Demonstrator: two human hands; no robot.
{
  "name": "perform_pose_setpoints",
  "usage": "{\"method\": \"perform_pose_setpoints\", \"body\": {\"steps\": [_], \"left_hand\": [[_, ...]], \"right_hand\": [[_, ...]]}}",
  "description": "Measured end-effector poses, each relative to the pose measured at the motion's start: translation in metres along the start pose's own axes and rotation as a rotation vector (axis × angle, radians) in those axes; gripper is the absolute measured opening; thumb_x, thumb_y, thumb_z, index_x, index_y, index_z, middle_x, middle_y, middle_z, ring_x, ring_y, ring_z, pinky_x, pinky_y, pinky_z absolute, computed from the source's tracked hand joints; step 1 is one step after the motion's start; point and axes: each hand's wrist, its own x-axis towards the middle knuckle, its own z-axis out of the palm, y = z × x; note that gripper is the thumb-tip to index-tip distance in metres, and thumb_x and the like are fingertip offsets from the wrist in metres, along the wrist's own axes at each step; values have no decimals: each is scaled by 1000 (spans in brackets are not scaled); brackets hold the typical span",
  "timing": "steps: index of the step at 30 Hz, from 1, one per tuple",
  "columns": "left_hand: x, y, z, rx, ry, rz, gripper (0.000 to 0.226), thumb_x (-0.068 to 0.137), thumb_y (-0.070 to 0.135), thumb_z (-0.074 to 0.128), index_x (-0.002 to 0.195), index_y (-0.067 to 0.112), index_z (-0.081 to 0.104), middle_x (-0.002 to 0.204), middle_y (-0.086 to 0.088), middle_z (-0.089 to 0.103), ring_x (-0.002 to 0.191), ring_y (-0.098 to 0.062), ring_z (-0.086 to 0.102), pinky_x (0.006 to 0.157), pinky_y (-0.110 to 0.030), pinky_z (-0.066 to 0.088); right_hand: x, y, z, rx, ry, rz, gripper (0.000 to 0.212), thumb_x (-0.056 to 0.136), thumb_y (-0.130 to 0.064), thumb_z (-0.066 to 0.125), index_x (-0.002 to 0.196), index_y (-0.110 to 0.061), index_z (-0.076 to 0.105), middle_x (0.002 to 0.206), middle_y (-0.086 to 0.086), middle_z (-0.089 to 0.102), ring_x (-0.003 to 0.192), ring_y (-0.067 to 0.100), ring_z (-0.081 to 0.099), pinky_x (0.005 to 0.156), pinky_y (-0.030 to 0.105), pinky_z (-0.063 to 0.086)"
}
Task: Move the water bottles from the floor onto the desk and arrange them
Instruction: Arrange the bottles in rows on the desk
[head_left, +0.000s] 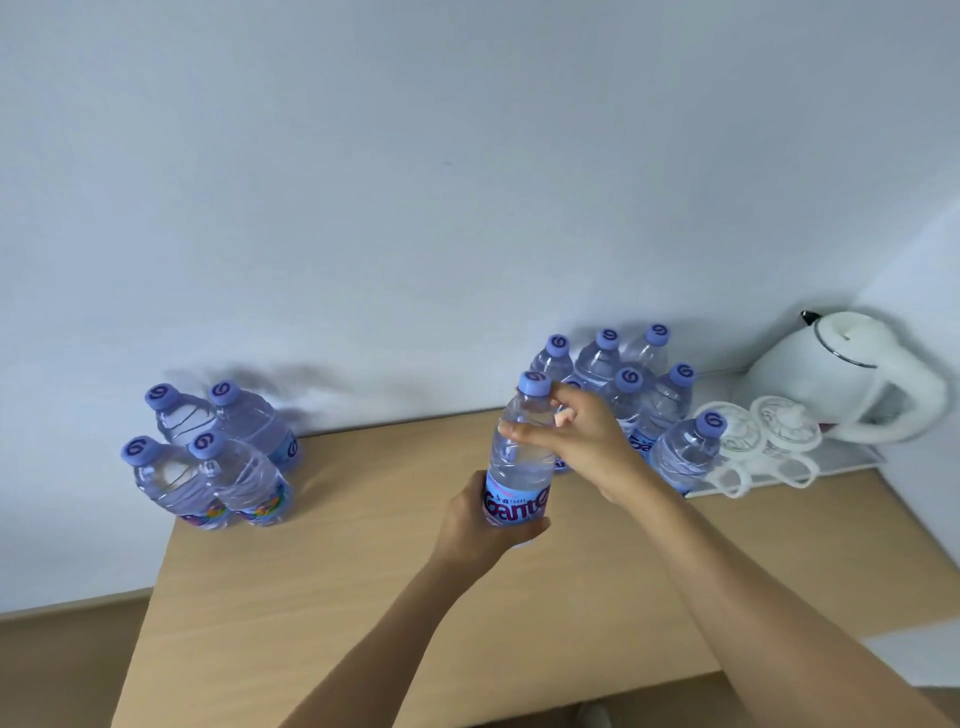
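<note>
Desk (311, 597) by white wall | both hands (485, 525) gripping bottle (519, 462) upright

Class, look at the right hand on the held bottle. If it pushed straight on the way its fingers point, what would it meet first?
The right hand points left, gripping the held bottle. Past that bottle the way looks free; the left cluster of four bottles comes next, though depth is unclear.

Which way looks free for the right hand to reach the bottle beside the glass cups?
Probably straight ahead, yes: that bottle stands at the group's front edge, but the right hand now grips the held bottle.
</note>
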Motion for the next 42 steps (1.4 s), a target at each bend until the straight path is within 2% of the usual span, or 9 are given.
{"method": "perform_pose_setpoints", "body": {"steps": [8, 12, 14, 20, 24, 32, 36, 40, 42], "left_hand": [[9, 2, 81, 99, 16, 11, 56, 54, 27, 92, 101, 24, 60, 99, 5, 66, 92, -13, 62, 79, -26, 51], [15, -2, 106, 93, -4, -12, 59, 57, 22, 91, 107, 23, 59, 102, 7, 67, 82, 9, 59, 65, -1, 39], [17, -5, 114, 98, -7, -30, 61, 59, 20, 90, 112, 22, 58, 102, 10, 67, 83, 5, 59, 65, 1, 37], [23, -17, 138, 66, 25, -56, 57, 61, 13, 88, 104, 30, 56, 95, 13, 67, 84, -3, 60, 65, 1, 38], [27, -17, 152, -8, 63, -69, 64, 63, 0, 84, 111, 26, 52, 104, 5, 66, 93, -11, 61, 69, -1, 42], [48, -14, 169, -141, 114, -38, 64, 66, -12, 77, 116, 19, 52, 115, -6, 62, 101, -17, 61, 69, -8, 49], [54, -14, 174, -135, 130, -41, 66, 64, -9, 79, 120, 15, 53, 118, -9, 62, 109, -26, 59, 89, -33, 53], [55, -17, 173, -107, 127, -50, 64, 64, -2, 82, 114, 24, 53, 116, -5, 62, 108, -21, 60, 84, -19, 50], [55, -19, 171, -79, 111, -48, 65, 64, 2, 83, 115, 24, 51, 115, -4, 62, 108, -20, 60, 88, -24, 49]], "right_hand": [[-19, 42, -65, -154, 2, -25, 35, 63, -40, 87, 84, -19, 69, 88, 9, 69, 66, 0, 50, 66, 20, 40], [-21, 57, -82, -174, -2, -1, 31, 62, -38, 88, 84, -27, 70, 80, -13, 69, 73, -2, 53, 71, 20, 43], [-22, 65, -88, -189, -13, 5, 31, 61, -36, 89, 84, -29, 69, 73, -26, 64, 70, -7, 53, 66, 11, 40], [-27, 88, -96, -196, -41, -20, 34, 62, -27, 90, 90, -22, 71, 70, -32, 62, 68, -13, 54, 64, 4, 39], [-28, 95, -99, -212, -23, -43, 40, 61, -25, 91, 97, -21, 72, 81, -26, 68, 76, -13, 58, 67, 5, 41], [-23, 97, -107, -191, 29, -72, 39, 65, -10, 87, 92, -26, 64, 70, -31, 60, 72, -18, 54, 65, 1, 38], [-19, 96, -108, -185, 23, -66, 42, 66, -10, 86, 98, -26, 64, 88, -18, 65, 78, -19, 55, 69, 2, 39], [-18, 94, -108, -228, 14, -41, 50, 67, -17, 86, 110, -23, 63, 106, -11, 66, 93, -11, 56, 80, 7, 39], [-17, 88, -106, -260, 11, -56, 63, 68, -24, 87, 124, -22, 58, 120, -13, 60, 109, -4, 53, 90, 6, 35]]}}
